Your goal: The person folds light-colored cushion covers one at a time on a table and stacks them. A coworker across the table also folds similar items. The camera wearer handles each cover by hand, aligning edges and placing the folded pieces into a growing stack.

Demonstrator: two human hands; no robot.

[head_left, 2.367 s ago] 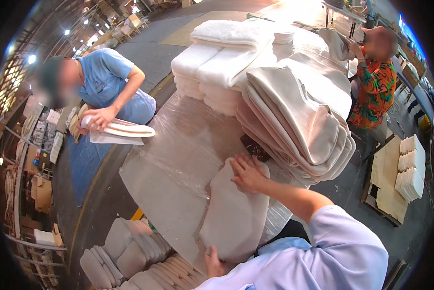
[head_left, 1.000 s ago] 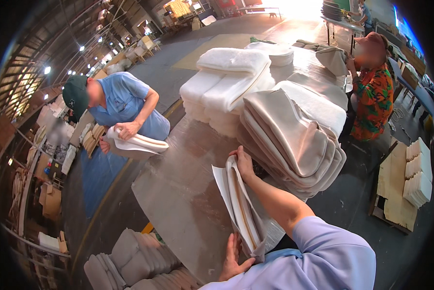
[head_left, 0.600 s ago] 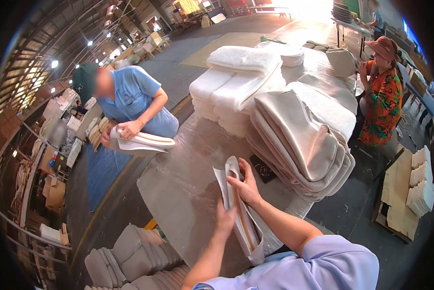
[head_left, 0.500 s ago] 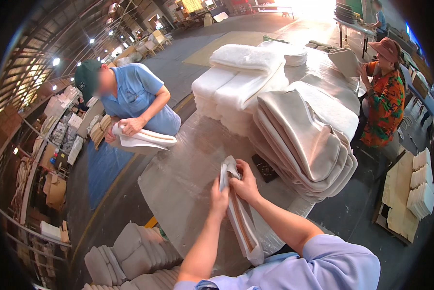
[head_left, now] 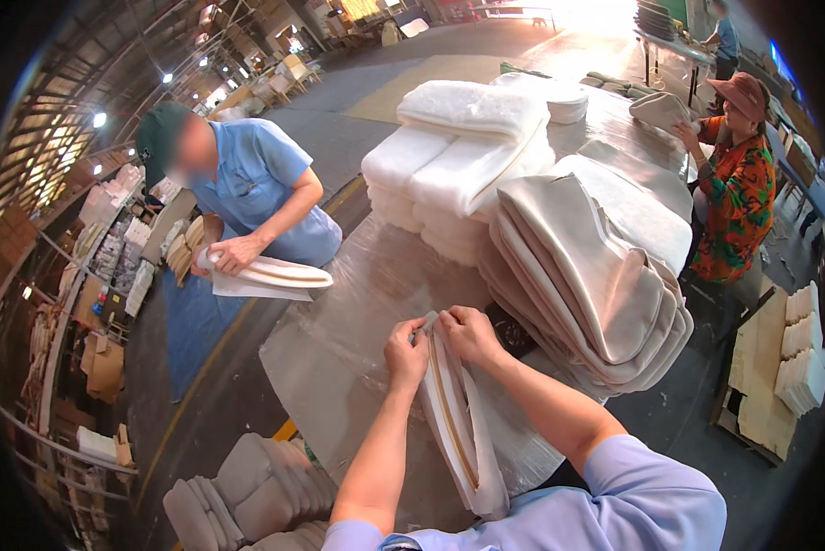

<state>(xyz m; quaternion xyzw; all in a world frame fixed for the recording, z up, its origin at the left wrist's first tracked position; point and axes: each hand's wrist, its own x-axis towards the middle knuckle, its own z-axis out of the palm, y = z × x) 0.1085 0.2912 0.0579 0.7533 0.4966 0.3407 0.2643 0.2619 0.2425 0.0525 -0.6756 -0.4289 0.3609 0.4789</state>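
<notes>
Left hand [head_left: 404, 356]: pinching cover [head_left: 456, 432] at far end
Right hand [head_left: 472, 339]: pinching likewise, grip partly hidden
Pile [head_left: 264, 485]: cut off below

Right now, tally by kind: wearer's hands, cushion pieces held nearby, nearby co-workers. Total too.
Wearer's hands: 2 (left hand, right hand)
Held pieces: 3 (tan-striped cushion in those hands, white-and-tan cushion at picture left, grey piece at picture right)
Nearby co-workers: 2 (blue-shirted co-worker, orange-print co-worker)
Total: 7
</notes>
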